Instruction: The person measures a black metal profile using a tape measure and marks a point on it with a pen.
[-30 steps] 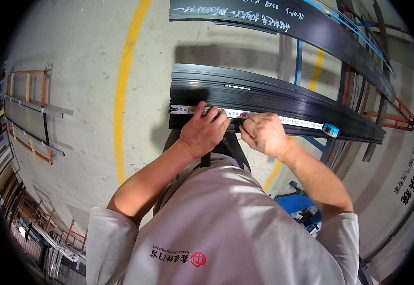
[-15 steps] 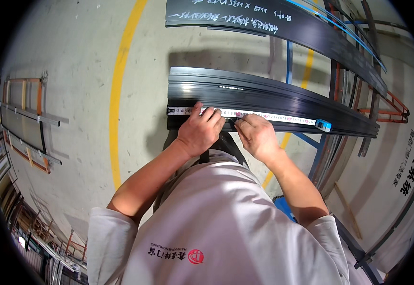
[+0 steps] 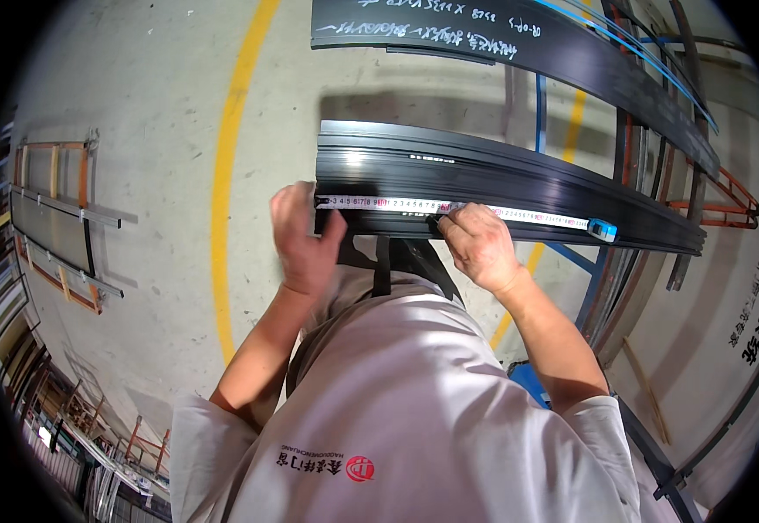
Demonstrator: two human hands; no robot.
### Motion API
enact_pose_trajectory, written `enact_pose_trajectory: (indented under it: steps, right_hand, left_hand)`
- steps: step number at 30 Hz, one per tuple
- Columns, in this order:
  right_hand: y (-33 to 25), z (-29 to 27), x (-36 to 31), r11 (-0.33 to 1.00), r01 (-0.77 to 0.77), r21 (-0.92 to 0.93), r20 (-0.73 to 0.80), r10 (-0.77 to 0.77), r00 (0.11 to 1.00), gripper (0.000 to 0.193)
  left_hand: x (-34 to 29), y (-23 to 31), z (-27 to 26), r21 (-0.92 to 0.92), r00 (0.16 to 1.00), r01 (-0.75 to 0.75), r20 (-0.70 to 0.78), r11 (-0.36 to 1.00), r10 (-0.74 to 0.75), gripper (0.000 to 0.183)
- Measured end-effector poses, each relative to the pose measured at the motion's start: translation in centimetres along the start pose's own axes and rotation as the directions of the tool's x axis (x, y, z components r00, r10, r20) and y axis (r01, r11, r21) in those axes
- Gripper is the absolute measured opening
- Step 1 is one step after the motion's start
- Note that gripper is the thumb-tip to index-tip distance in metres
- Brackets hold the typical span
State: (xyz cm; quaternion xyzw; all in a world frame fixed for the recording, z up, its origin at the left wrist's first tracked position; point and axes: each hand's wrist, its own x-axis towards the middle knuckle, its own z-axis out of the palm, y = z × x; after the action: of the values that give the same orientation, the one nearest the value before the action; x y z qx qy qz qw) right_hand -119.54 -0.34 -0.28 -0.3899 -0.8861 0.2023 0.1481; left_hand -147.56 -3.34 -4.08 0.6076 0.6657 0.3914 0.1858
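A long dark grooved metal profile (image 3: 484,174) lies across in front of me. Along its near side runs the white blade of a tape measure, whose blue case (image 3: 603,230) rests toward the right. At the profile's left end, my left hand (image 3: 305,240) is open beside the blade's end, thumb apart from the fingers and slightly blurred. My right hand (image 3: 482,246) is closed at the near edge of the blade, about midway along it. A small dark tip shows at its fingertips; what it belongs to is hidden.
Beyond lies another dark panel (image 3: 432,24) with white handwriting and thin blue strips on it. Blue and rusty metal supports (image 3: 541,113) stand beneath at the right. Framed pieces (image 3: 57,222) lie on the floor at left, past a yellow floor line (image 3: 225,174).
My left hand has left the middle of the tape blade, moved left to the profile's end and opened. My right hand stays at nearly the same spot on the blade.
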Motion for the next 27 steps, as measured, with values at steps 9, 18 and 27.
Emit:
enact_pose_trajectory:
  steps: [9,18,27]
  right_hand:
    - [0.6,-0.9,0.5,0.998,0.021,0.051,-0.027,-0.02,0.999,0.028]
    - [-0.6,0.3,-0.5,0.976,-0.151,0.157,-0.135,0.173,0.976,0.02]
    - [-0.7,1.2,-0.9,0.959,-0.212,0.19,-0.147,0.241,0.959,0.017]
  left_hand:
    - [-2.3,-3.2,2.2,-0.457,0.52,0.841,0.539,0.289,-0.662,0.035]
    - [-2.4,-4.0,2.0,-0.6,0.503,0.8,0.685,-0.017,-0.528,0.028]
    - [-2.4,-3.9,2.3,-0.573,0.46,0.819,0.664,-0.006,-0.59,0.025]
